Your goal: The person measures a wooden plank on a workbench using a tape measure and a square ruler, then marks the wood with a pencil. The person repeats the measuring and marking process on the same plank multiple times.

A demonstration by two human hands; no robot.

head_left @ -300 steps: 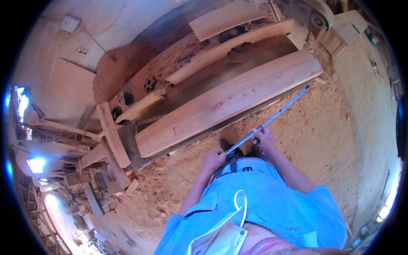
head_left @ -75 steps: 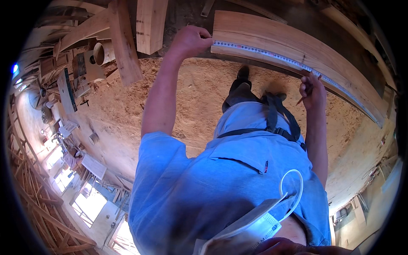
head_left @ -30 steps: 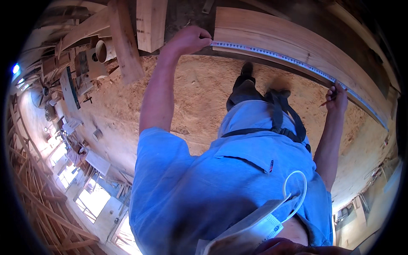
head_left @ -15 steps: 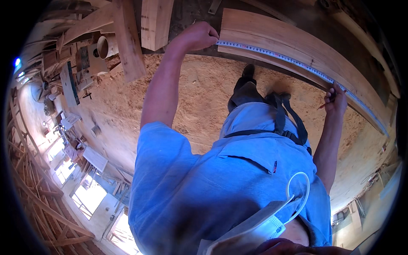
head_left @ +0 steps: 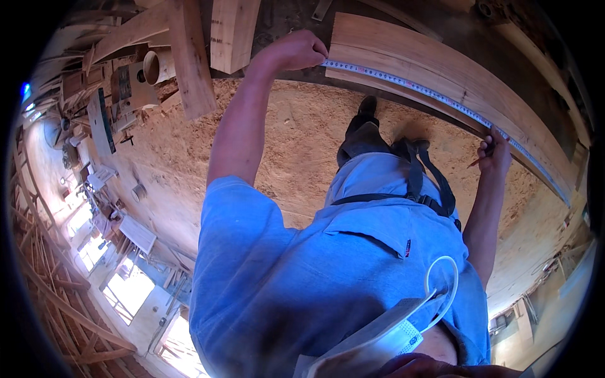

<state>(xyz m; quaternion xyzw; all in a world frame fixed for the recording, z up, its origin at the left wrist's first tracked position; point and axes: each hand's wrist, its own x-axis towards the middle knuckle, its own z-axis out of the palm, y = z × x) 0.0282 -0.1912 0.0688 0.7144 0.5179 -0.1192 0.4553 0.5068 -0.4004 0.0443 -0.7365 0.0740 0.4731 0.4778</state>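
Note:
A long wooden board point(head_left: 403, 50) lies across the far side, with a white measuring tape point(head_left: 394, 79) stretched along its near edge. At the board's left end, my left hand point(head_left: 297, 51) is closed in a pinch on the tape's end. My right hand point(head_left: 496, 155) is at the tape farther right, its fingers curled against it by the board's edge. A thin reddish stick, perhaps a pencil point(head_left: 474, 164), pokes out from the right hand. Beyond that hand the tape continues to the board's right end.
Thick wooden beams point(head_left: 233, 38) stand left of my left hand, with a round hollow cylinder point(head_left: 151, 67) beside them. Sawdust covers the floor point(head_left: 290, 145) around my shoes point(head_left: 368, 106). Timber pieces point(head_left: 82, 315) line the left wall near bright windows.
The view has turned slightly, so the board sits a little differently in the picture. Both hands keep their places at the tape, with the right one shifted only slightly.

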